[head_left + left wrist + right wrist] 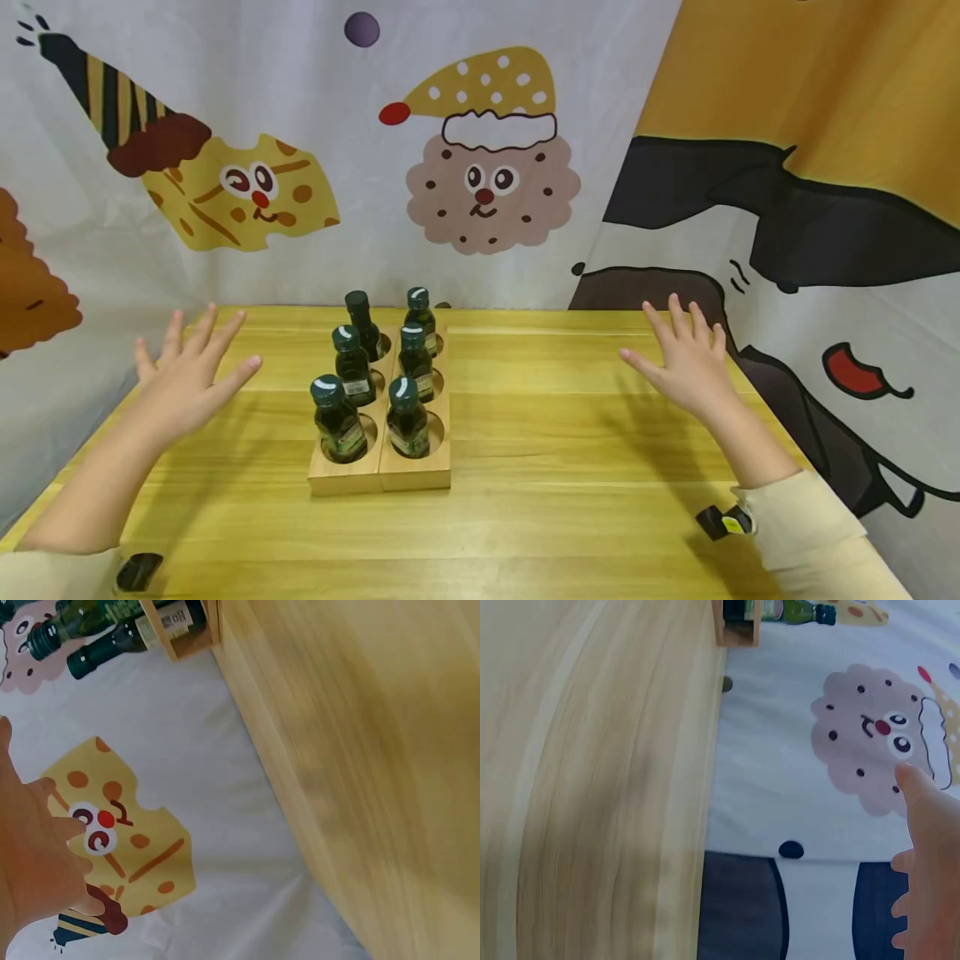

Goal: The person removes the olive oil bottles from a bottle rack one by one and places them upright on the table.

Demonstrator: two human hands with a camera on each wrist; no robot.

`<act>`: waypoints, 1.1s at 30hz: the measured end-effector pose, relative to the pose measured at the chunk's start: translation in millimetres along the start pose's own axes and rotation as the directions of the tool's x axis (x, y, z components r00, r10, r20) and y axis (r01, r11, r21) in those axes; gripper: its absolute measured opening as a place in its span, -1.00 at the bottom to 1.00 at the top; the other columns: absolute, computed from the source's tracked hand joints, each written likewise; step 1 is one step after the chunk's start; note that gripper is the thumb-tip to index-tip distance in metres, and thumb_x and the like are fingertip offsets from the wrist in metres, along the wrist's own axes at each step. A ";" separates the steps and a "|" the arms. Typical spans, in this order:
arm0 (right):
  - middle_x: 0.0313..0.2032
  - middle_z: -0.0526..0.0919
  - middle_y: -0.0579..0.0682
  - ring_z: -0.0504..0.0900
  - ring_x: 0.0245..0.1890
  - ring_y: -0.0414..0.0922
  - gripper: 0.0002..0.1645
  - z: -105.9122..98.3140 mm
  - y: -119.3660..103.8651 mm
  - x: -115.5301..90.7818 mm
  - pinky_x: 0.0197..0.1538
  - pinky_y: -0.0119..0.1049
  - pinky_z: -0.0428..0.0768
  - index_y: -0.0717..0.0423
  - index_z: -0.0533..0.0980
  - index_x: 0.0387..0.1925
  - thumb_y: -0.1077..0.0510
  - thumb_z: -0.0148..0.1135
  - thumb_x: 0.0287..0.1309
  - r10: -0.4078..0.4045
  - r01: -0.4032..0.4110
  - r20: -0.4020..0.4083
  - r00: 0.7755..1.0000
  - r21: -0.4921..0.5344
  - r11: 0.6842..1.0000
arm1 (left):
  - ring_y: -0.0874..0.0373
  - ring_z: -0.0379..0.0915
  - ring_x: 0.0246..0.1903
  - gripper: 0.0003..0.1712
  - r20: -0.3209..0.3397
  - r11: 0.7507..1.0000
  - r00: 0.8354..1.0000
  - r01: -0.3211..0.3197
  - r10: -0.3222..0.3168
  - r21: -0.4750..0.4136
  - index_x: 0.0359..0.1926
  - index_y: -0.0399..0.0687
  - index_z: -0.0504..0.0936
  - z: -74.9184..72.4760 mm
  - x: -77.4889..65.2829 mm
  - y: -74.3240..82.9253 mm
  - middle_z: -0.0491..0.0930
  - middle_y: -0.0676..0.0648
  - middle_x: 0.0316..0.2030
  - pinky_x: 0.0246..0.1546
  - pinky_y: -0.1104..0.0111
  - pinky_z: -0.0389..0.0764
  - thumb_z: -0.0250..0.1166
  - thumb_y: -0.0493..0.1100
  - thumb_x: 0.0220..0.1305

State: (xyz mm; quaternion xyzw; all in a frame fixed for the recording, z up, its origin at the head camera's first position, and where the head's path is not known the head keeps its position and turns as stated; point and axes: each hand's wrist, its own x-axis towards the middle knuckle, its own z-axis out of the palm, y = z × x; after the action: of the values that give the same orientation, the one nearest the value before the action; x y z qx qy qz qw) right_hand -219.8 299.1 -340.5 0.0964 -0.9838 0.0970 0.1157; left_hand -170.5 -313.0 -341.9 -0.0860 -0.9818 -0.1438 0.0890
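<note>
Several dark green glass bottles stand in two rows in a wooden holder (347,483) with round holes, left of the table's middle. The front left bottle (341,429) and front right bottle (408,425) have green screw caps; the back left bottle (362,321) has a slimmer, darker neck. My left hand (183,379) hovers over the table to the left of the holder, fingers spread, holding nothing. Far to the right of the holder, my right hand (690,367) is also raised with spread fingers and nothing in it. In the left wrist view, a labelled bottle (112,651) leans out past the holder's edge.
The wooden table (540,533) runs back to a white cloth (360,208) printed with cartoon food figures. Dark wrist-worn devices sit at the cuffs: one at the left sleeve (60,575), one at the right sleeve (802,525).
</note>
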 end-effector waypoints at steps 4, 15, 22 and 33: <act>0.48 -0.26 0.24 -0.41 0.42 0.25 0.03 -2.2 -13.0 -4.6 0.26 0.38 -0.41 -0.08 -0.12 0.52 -0.44 -0.04 0.22 -0.028 0.029 -0.039 0.999 0.021 0.999 | -0.23 -0.77 0.37 -0.19 -0.056 0.997 0.998 -0.030 0.026 -0.068 0.53 0.04 -0.18 4.4 -6.6 9.4 -0.37 -0.29 0.47 0.07 -0.29 -0.78 -0.09 0.19 0.45; 0.46 -0.06 0.19 -0.08 0.39 0.27 -0.03 3.7 -48.2 -15.7 0.27 0.37 -0.14 -0.06 0.03 0.49 -0.37 0.08 0.20 -0.077 0.094 -0.150 0.986 0.109 0.990 | -0.29 -0.54 0.40 -0.31 -0.203 0.903 0.975 -0.168 0.092 -0.396 0.52 -0.01 -0.09 22.2 -23.3 30.1 -0.18 -0.33 0.46 0.16 -0.31 -0.64 -0.06 -0.08 0.49; 0.43 0.09 0.14 0.04 0.35 0.28 -0.11 8.8 -71.4 -22.5 0.27 0.35 -0.08 -0.02 0.14 0.45 -0.23 0.18 0.20 -0.118 0.180 -0.257 0.959 0.232 0.956 | -0.22 -0.54 0.41 -0.33 -0.153 0.788 0.984 -0.165 0.091 -0.593 0.52 0.23 -0.13 29.1 -32.2 42.3 -0.24 -0.17 0.49 0.11 -0.43 -0.51 -0.12 -0.07 0.50; 0.37 0.25 0.01 0.16 0.34 0.15 -0.21 19.9 -110.6 -24.1 0.25 0.34 0.03 -0.05 0.25 0.40 -0.12 0.26 0.18 -0.175 0.302 -0.320 0.931 0.407 0.862 | -0.21 -0.44 0.41 -0.31 -0.084 0.652 0.987 -0.154 0.137 -0.743 0.52 0.21 -0.15 45.3 -36.0 48.6 -0.25 -0.17 0.49 0.18 -0.39 -0.38 -0.09 -0.01 0.50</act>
State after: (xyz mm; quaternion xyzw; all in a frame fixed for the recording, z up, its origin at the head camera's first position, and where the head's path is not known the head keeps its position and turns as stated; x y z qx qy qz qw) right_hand -177.5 192.4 -346.8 0.2284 -0.8894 0.3184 0.2354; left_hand -133.0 -258.8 -378.8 -0.1917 -0.8255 -0.5266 0.0673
